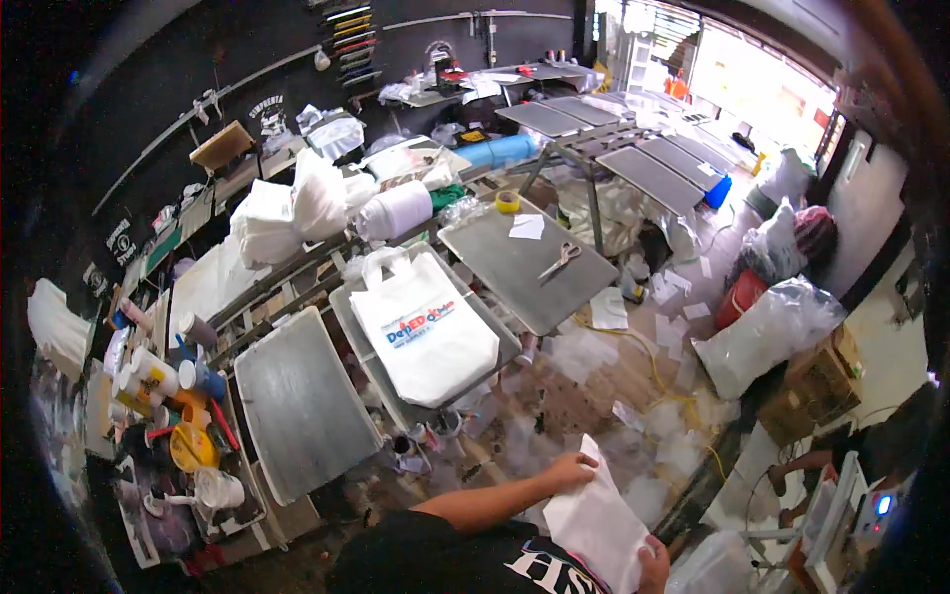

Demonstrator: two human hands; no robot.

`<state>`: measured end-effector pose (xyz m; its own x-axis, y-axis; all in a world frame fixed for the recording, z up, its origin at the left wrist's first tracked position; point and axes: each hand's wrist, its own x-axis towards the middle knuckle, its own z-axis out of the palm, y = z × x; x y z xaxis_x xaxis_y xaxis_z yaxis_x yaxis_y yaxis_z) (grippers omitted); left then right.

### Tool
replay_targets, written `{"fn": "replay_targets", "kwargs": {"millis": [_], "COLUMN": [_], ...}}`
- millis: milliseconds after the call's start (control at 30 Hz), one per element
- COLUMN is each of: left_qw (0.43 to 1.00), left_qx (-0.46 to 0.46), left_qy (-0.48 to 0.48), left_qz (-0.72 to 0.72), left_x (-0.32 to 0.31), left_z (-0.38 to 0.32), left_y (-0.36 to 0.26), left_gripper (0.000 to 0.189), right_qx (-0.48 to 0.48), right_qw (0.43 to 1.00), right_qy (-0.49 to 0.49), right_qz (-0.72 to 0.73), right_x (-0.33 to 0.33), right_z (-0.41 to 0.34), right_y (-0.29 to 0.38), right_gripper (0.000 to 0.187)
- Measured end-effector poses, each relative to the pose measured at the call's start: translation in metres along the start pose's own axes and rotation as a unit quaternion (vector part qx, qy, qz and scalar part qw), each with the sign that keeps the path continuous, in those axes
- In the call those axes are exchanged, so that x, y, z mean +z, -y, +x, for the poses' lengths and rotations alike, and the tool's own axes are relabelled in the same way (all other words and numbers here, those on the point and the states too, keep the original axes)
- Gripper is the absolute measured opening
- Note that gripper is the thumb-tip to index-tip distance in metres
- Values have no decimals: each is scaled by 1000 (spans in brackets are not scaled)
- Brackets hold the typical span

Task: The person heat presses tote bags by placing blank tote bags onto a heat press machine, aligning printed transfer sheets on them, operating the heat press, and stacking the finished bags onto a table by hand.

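Both my hands hold a white fabric piece (594, 512), likely a folded bag, close to my body at the lower middle. My left hand (570, 474) grips its upper edge, fingers closed on it. Lower and to the right, my right hand (653, 566) has hold of its other end, partly cut off by the picture's bottom rim. Ahead, a white tote bag (438, 349) with a red and blue print lies flat on a grey platen (506, 343). Scissors (562, 260), a roll of yellow tape (507, 201) and a white paper piece (526, 226) rest on the neighbouring platen (534, 297).
A bare grey platen (308, 405) stands left of the bag. Paint tubs (154, 371) and a yellow container (193, 447) crowd the far left. White bag stacks (263, 223) lie behind. Paper scraps and a yellow cable (647, 356) cover the floor; another person's hand (777, 479) shows at right.
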<state>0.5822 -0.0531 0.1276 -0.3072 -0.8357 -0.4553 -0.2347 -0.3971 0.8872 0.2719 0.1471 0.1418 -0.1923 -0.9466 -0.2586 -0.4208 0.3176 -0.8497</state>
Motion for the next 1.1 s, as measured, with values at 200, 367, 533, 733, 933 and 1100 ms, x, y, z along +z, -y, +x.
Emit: {"fn": "replay_targets", "kwargs": {"millis": [200, 367, 533, 733, 933, 1100], "left_qw": [999, 999, 999, 997, 996, 997], "left_qx": [19, 21, 27, 35, 45, 53], "left_qy": [-2, 4, 3, -19, -13, -12], "left_qz": [38, 46, 45, 64, 72, 61], "left_x": [-2, 0, 2, 5, 6, 13], "left_z": [-5, -3, 3, 5, 10, 12], "left_y": [-13, -17, -12, -12, -11, -18], "left_gripper": [41, 41, 40, 41, 39, 35], "right_qx": [-18, -2, -9, 47, 65, 36], "right_qw": [1000, 1000, 1000, 984, 985, 988], "right_qy": [3, -4, -4, -54, -61, -82], "right_qz": [17, 24, 3, 164, 147, 128], "right_x": [-1, 1, 0, 5, 3, 0], "right_z": [-8, -4, 0, 2, -1, 1], "right_y": [10, -6, -14, -17, 19, 1], "right_gripper": [48, 48, 48, 38, 38, 37]}}
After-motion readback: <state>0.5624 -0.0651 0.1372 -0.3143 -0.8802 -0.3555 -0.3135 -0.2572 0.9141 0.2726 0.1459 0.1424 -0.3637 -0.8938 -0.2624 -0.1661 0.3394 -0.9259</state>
